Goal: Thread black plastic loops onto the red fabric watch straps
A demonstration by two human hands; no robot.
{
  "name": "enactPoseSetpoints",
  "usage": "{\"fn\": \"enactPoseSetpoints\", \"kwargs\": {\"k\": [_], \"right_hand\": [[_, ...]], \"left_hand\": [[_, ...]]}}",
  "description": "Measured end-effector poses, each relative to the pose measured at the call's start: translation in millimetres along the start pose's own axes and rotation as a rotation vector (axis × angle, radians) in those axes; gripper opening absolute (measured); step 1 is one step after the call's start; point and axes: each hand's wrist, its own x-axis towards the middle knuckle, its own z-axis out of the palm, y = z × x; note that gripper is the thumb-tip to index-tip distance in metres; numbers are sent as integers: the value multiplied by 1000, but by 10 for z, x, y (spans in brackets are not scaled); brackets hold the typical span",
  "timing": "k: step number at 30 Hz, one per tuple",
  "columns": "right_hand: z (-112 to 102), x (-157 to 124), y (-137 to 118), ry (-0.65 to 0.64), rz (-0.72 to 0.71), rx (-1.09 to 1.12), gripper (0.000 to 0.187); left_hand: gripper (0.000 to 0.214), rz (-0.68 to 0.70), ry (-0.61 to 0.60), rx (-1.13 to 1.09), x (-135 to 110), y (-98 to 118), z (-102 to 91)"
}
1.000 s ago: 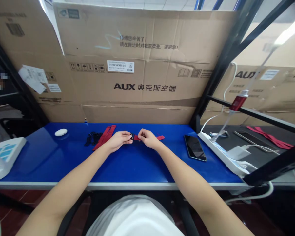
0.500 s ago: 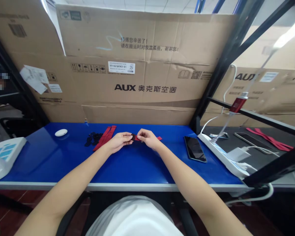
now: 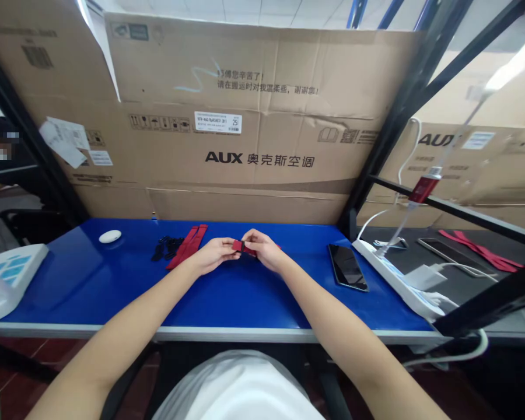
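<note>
Over the blue tabletop, both hands meet at a red fabric strap [image 3: 237, 246] with a small black buckle [image 3: 243, 247] on it. My left hand [image 3: 212, 255] pinches the red strap just left of the buckle. From the other side, the fingers of my right hand [image 3: 265, 251] are closed on the strap, beside or on the buckle; the exact contact is hidden. A bit of red shows past my right hand. Left of my hands lie more red straps [image 3: 189, 248], with a small pile of black buckles [image 3: 165, 248] next to them.
A phone [image 3: 348, 267] lies right of my hands, beside a white power strip [image 3: 398, 280] with plugs and cables. A white oval object [image 3: 110, 236] and a white-and-blue device [image 3: 15, 277] are at the left. Cardboard [image 3: 245, 128] walls the back. Another person sits far left.
Red strap now shows on the left side of the black buckle, between it and my left fingers. The buckle was at my left fingertips before and now sits closer to my right hand.
</note>
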Motion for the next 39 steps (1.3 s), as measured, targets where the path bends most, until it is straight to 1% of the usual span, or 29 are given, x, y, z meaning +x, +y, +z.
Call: {"fn": "enactPoseSetpoints", "kwargs": {"k": [3,7,10,12,15,17,18,21,23,26,30,32,34,36,38,39], "right_hand": [[32,6,-9,-5,45,110,19],[71,-8,-30,-30,90,182,17],[100,-16,-27,-27,104,155,14],[94,-13,-27,-7,91,132,16],[26,0,-42,44,37,110,17],[-41,4,-61,55,2,21,14],[-72,2,-70,39,-13,-65,11],[-131,-14,-87,-21,-38,-412,7],[-137,-29,-80,-23,-39,-596,5],[-120,-37,-39,4,-39,-735,4],[-97,-25,33,33,-72,-808,4],[-81,-15,60,53,-94,-804,7],[-60,-3,76,75,-91,-743,9],[-42,10,79,70,-35,-578,12],[-49,22,68,32,36,-378,21],[-67,26,60,21,48,-313,23]], "left_hand": [[15,-28,3,-2,10,-11,25],[14,-63,-2,0,10,-18,57],[15,-74,-28,18,12,-44,67],[19,-67,-34,56,24,-78,63],[26,-18,38,172,56,-140,49],[24,34,113,256,79,-172,44],[21,58,140,290,88,-182,44],[14,85,197,362,97,-180,55],[13,81,224,384,90,-165,69],[15,87,229,384,77,-148,91],[16,90,216,398,75,-152,102],[15,93,203,400,75,-153,97],[16,107,177,368,71,-149,87],[20,119,120,315,64,-140,69],[26,127,41,283,60,-131,45],[29,128,10,279,59,-127,30]]}}
